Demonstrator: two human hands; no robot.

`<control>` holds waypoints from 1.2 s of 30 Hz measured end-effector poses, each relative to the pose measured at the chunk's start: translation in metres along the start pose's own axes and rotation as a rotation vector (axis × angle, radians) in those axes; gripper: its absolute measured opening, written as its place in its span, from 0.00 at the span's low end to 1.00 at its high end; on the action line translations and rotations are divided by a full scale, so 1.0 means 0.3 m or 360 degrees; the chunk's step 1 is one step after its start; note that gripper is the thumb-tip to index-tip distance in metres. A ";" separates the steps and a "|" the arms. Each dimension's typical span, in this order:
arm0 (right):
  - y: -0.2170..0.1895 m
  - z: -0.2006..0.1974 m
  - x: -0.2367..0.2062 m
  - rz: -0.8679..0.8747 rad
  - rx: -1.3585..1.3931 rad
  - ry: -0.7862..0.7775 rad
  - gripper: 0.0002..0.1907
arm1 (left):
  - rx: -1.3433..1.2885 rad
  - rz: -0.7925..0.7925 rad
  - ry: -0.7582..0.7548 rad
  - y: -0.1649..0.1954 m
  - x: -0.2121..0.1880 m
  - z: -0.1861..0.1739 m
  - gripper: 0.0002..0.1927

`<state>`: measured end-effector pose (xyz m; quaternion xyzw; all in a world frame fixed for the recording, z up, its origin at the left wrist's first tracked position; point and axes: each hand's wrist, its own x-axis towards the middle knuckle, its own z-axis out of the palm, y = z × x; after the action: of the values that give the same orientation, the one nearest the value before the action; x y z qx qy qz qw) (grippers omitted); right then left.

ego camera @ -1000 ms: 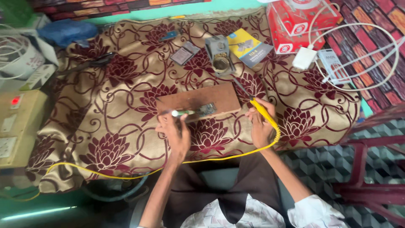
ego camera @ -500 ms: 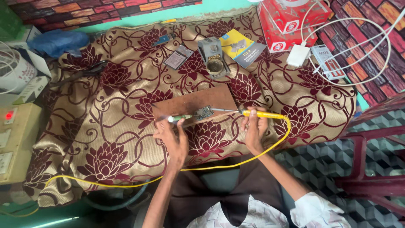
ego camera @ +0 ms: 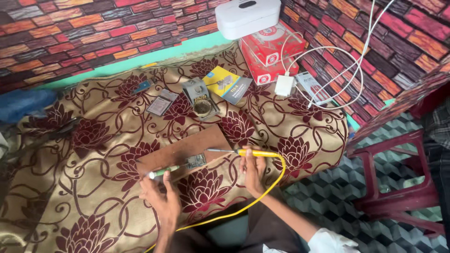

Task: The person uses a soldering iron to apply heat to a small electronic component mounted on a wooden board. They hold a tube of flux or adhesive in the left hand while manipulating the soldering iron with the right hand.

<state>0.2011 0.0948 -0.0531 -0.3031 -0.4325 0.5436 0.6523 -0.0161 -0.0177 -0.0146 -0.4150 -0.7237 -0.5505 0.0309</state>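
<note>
While my right hand [ego camera: 254, 169] grips the yellow soldering iron [ego camera: 243, 152] and my left hand [ego camera: 161, 199] pinches a green-tipped tool [ego camera: 165, 171], both aimed at the small circuit board [ego camera: 196, 161] on the wooden board [ego camera: 185, 152], I reckon a slip could scorch the floral cloth [ego camera: 93, 187].

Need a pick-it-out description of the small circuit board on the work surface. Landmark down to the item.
Start at the floral cloth covering the table, then find the brown wooden board lying near the person's hands. The small circuit board sits on its near edge, between the left hand and the yellow-handled soldering iron in the right hand. It is the only small greenish-grey rectangle on the wood.
</note>
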 end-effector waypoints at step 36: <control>0.050 -0.019 0.024 0.0009 -0.0229 -0.0049 0.13 | -0.0081 -0.0066 -0.0081 -0.060 -0.013 0.010 0.12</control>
<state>0.1998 0.1057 -0.0668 -0.3420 -0.4795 0.5176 0.6207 -0.0238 -0.0183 -0.0316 -0.4144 -0.7186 -0.5584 -0.0096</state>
